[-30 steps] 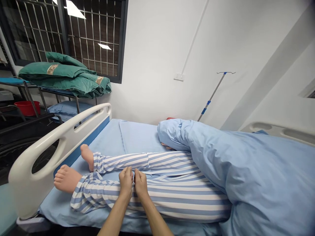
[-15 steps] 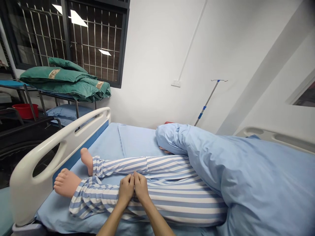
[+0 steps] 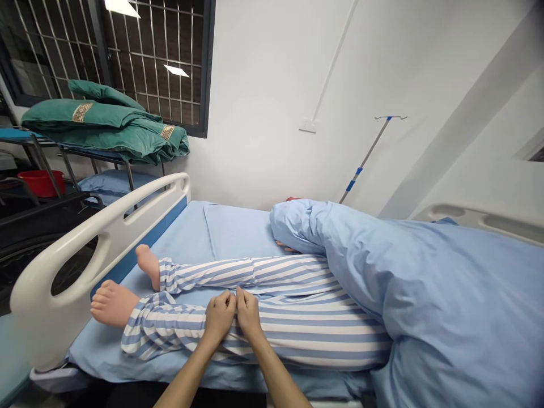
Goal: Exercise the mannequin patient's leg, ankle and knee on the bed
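Observation:
My left hand point(image 3: 220, 315) and my right hand point(image 3: 249, 311) are both curled into fists, side by side and nearly touching. They are over the nearer leg of the striped trousers point(image 3: 314, 337); whether they rest on the cloth I cannot tell. Nothing shows in either hand. The blue-and-white trousers are on a figure lying on the bed, apparently a manikin, with smooth bare feet point(image 3: 113, 303) towards the left. A light blue quilt point(image 3: 425, 283) covers its upper part on the right. Some fingers point(image 3: 285, 246) peek from under the quilt's edge.
A cream footboard point(image 3: 55, 266) closes the bed's left end. Beyond it are a wheelchair point(image 3: 38, 232), green folded quilts point(image 3: 97, 127) on a stand and a red bucket point(image 3: 41, 183). An IV pole point(image 3: 369, 153) stands by the wall behind the bed.
My fists stay together over the same leg; a narrow gap has opened between them, and they have shifted slightly to the right. The camera view tipped up, then back down.

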